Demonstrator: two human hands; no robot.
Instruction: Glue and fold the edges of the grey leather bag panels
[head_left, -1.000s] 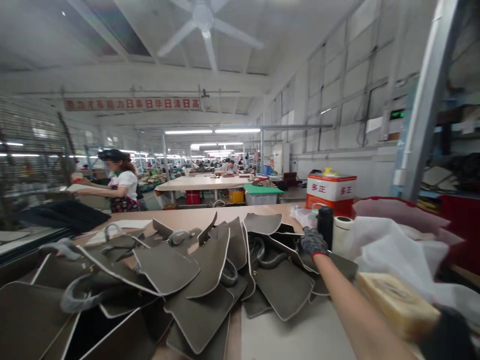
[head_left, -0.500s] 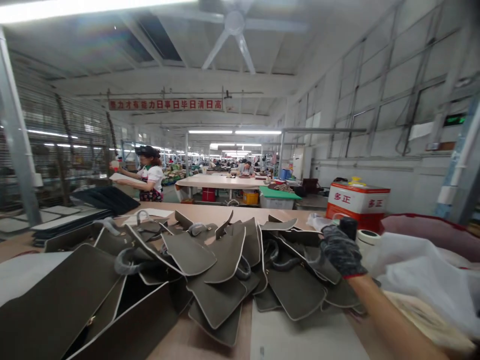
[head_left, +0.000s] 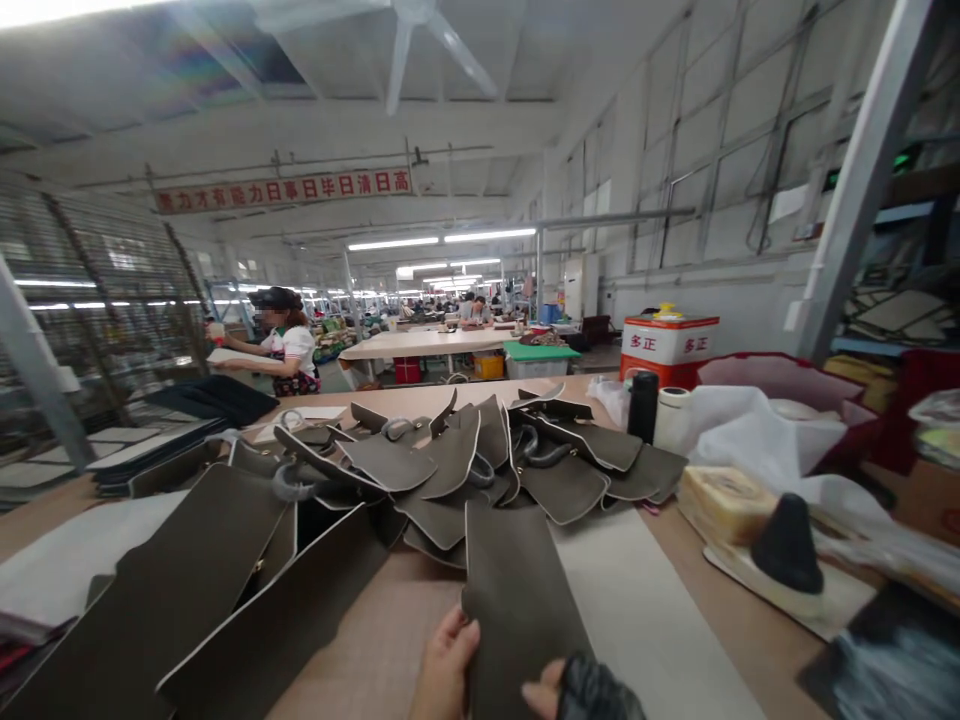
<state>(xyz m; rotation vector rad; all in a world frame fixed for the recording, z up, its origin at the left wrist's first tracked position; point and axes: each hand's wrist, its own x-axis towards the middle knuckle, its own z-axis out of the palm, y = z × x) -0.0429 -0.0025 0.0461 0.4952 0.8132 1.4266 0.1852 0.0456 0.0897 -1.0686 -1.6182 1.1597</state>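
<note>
Upright in front of me stands a dark olive bag panel (head_left: 517,590) with a pale edge. My left hand (head_left: 446,665), bare, pinches its left edge between thumb and fingers. My right hand (head_left: 581,690), in a dark glove that leaves the fingertips bare, is closed at the panel's lower right; its lower part is cut off by the frame. Beyond lies a heap of similar olive bag pieces (head_left: 442,460), several with wrapped handles (head_left: 296,483). Larger olive panels (head_left: 180,570) lean at the left.
On the right are a yellowish block (head_left: 724,497), a black cone (head_left: 789,545), a black cylinder (head_left: 643,405) and white plastic sheeting (head_left: 739,430). A red-and-white can (head_left: 667,345) stands behind. A pale sheet (head_left: 645,590) covers part of the table. A co-worker (head_left: 289,345) stands at far left.
My right hand has come back from the far right of the heap to the near edge. My left hand has entered view, and a bag panel is now between them. The view has turned right.
</note>
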